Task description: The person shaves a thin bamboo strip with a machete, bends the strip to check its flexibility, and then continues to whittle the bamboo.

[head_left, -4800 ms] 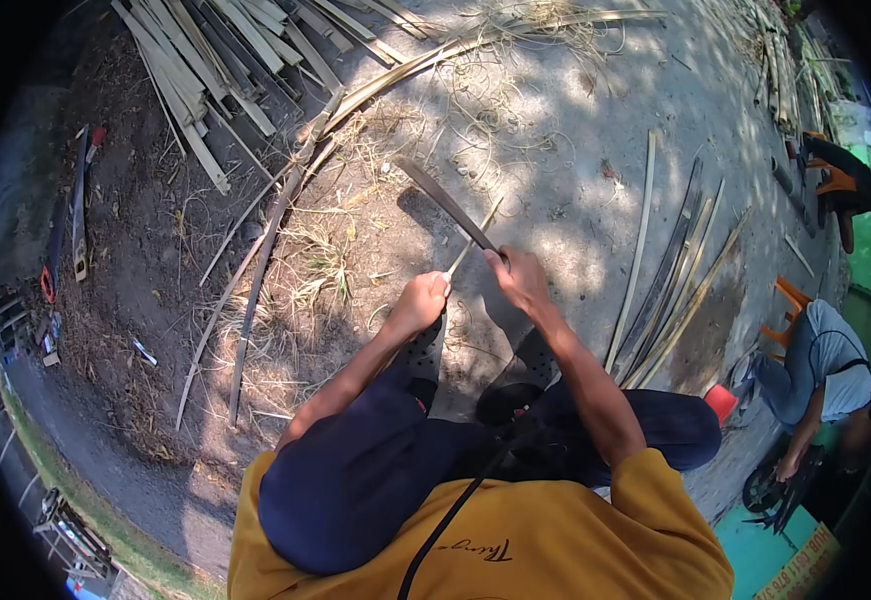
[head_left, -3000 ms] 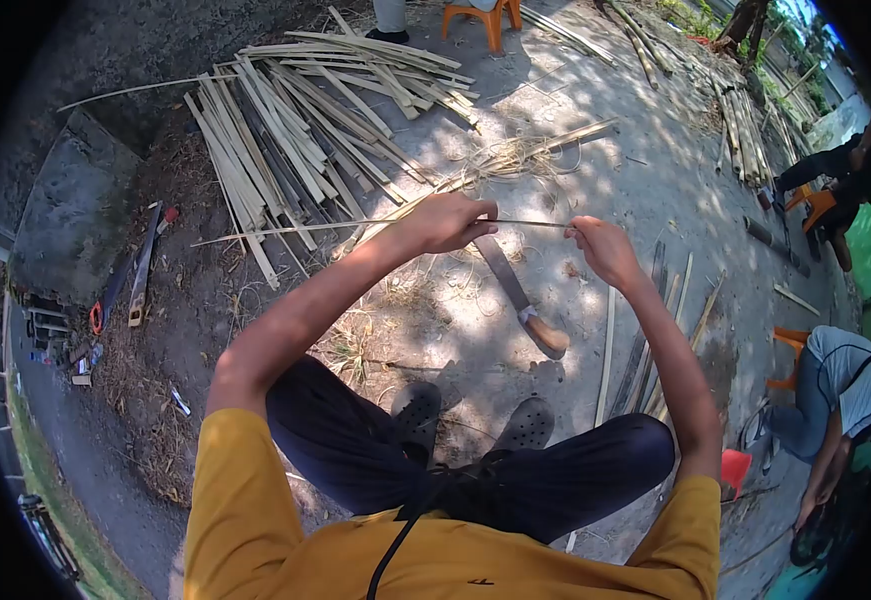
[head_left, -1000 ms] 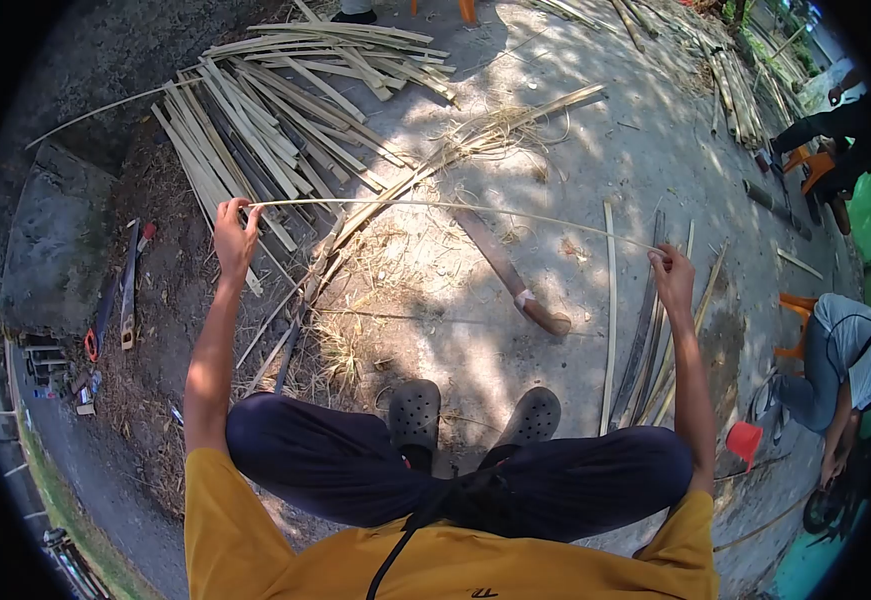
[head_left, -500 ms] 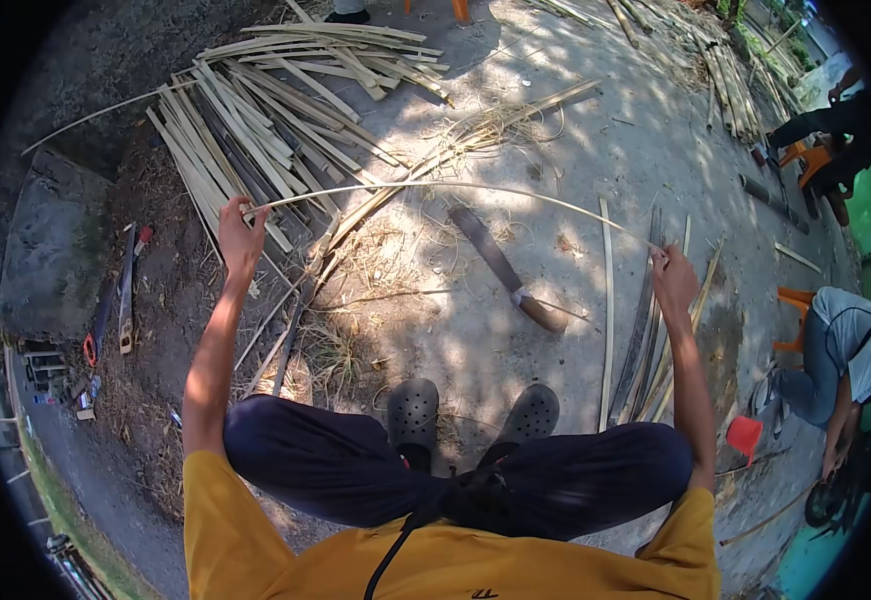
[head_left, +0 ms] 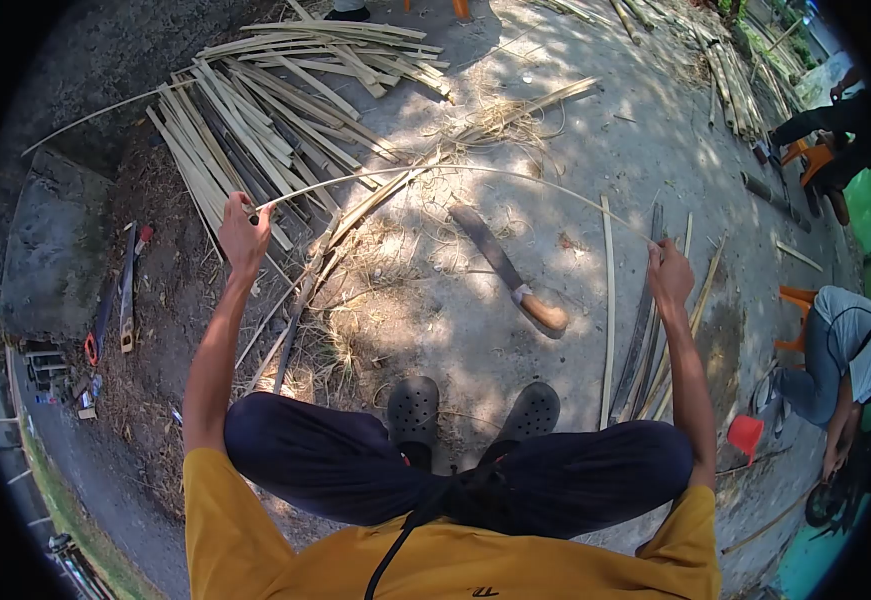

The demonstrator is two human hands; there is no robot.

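Observation:
A long thin pale strip (head_left: 455,167) arches upward between my two hands. My left hand (head_left: 245,232) pinches its left end beside the pile of split strips. At the right, my right hand (head_left: 669,272) has its fingers closed on the other end, above dark and pale strips (head_left: 643,335) lying on the ground. Under the arch a machete (head_left: 495,258) with a wooden handle lies flat on the concrete, touched by neither hand.
Piled split strips (head_left: 255,120) lie at the upper left. Saws (head_left: 127,300) rest on the soil at the left. A red container (head_left: 744,434) and a bending person (head_left: 850,340) are at the right, with another seated person (head_left: 835,130) beyond. Grey clogs (head_left: 413,412) are below.
The strip's arch has risen and become more strongly curved. My right hand has moved slightly left, toward my left hand, which is nearly still.

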